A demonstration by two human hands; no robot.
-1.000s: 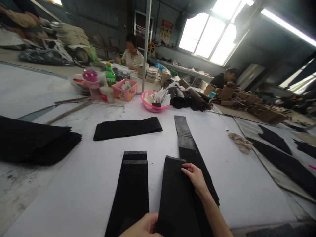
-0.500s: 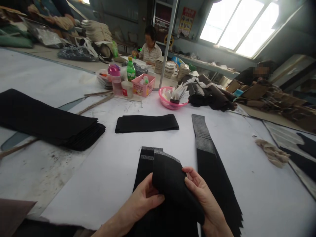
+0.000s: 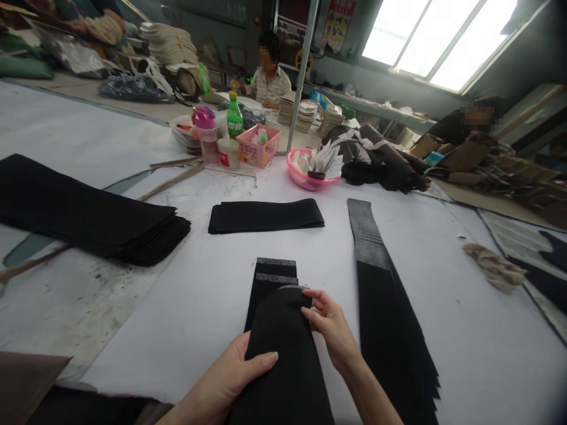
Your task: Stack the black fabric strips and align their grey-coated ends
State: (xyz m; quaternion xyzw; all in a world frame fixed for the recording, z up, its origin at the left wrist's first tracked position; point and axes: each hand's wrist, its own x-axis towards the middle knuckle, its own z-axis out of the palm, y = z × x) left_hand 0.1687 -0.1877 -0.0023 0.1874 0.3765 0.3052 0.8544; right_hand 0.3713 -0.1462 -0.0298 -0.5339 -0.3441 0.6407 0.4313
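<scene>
A long black fabric strip is held up between both hands, its far end bent over. My left hand grips its left side, thumb lying on top. At the far right corner, my right hand pinches the edge between thumb and fingers. Beneath it on the table lie more black strips with grey bands across their ends. To the right a fanned row of black strips shows grey ends at its far part. A folded black stack lies beyond my hands.
A thick pile of black pieces lies at left. Farther back stand a pink basin with papers, a pink box, a green bottle and a metal pole. A crumpled cloth lies right. Other people sit or stand behind.
The held strip has come left and nearer, its grey-banded end now curled away. My right hand has moved left and up along its edge; my left hand has shifted slightly left.
</scene>
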